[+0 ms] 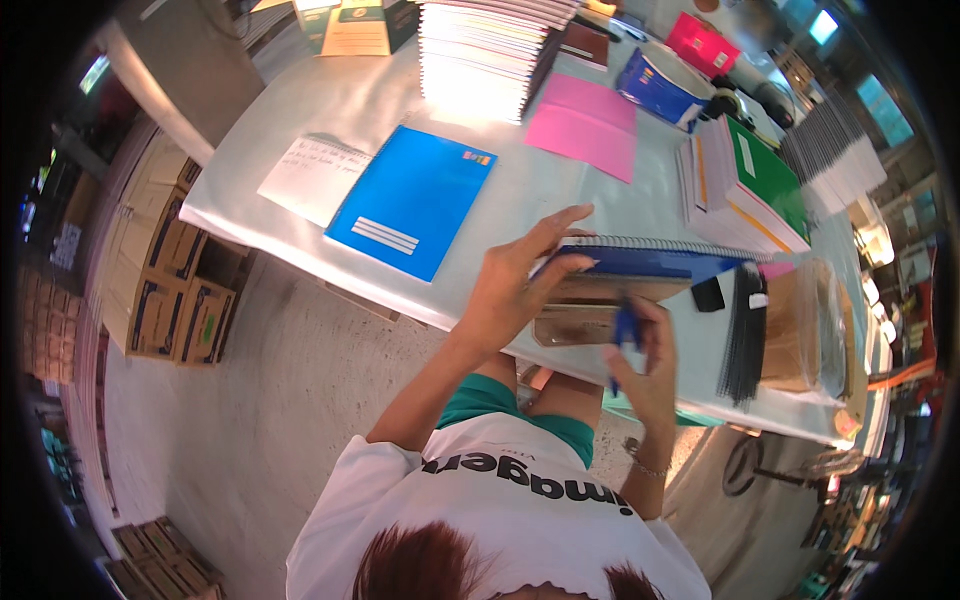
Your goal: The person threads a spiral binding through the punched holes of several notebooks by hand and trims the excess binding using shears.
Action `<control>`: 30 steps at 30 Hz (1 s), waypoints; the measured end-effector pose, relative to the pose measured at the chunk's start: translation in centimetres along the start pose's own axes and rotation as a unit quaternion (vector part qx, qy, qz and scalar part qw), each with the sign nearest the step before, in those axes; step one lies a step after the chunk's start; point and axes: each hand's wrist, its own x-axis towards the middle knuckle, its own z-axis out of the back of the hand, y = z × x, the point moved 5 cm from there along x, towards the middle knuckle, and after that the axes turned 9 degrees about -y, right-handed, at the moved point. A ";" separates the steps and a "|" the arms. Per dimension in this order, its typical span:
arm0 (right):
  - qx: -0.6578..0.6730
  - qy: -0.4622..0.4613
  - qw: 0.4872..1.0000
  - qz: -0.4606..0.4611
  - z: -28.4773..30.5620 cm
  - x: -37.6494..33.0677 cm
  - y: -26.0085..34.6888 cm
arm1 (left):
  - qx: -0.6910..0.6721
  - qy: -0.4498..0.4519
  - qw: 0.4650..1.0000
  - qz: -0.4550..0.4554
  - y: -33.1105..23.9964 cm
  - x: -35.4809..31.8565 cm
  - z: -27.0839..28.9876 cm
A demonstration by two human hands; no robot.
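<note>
My left hand (520,280) grips the left end of a blue spiral notebook (640,262), thumb in front and fingers behind. The notebook is tilted up, its wire spiral along the upper edge. Closed around a small blue tool (626,325), possibly pliers, my right hand (650,362) is just below the notebook; motion blur hides the tool's exact kind. A brown, wood-like block (572,328) lies on the table beneath the notebook. Left of my hands, a bright blue notebook (412,205) rests partly over an open page with handwriting (315,178).
A tall stack of spiral notebooks (478,70) stands at the back, beside a pink sheet (585,125). Green-covered books (765,180) are piled at right. Black binding spirals (742,335) lie near a plastic-wrapped cardboard box (800,330). Cartons (160,310) stand on the floor at left.
</note>
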 end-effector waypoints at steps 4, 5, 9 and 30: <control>-0.271 -0.093 0.956 0.059 7.9 0.2 -6.6 | 0.016 0.007 0.999 0.051 1.3 -0.5 -0.4; -0.309 -0.111 0.944 0.035 9.5 0.3 -8.8 | 0.011 -0.007 1.000 0.016 0.8 -0.4 -0.5; -0.371 -0.153 0.912 0.083 13.4 0.4 -14.2 | 0.001 -0.077 0.995 -0.060 -2.4 1.6 1.2; -0.413 -0.170 0.886 0.122 14.2 0.4 -15.4 | 0.514 -0.042 0.856 0.028 16.7 5.3 9.5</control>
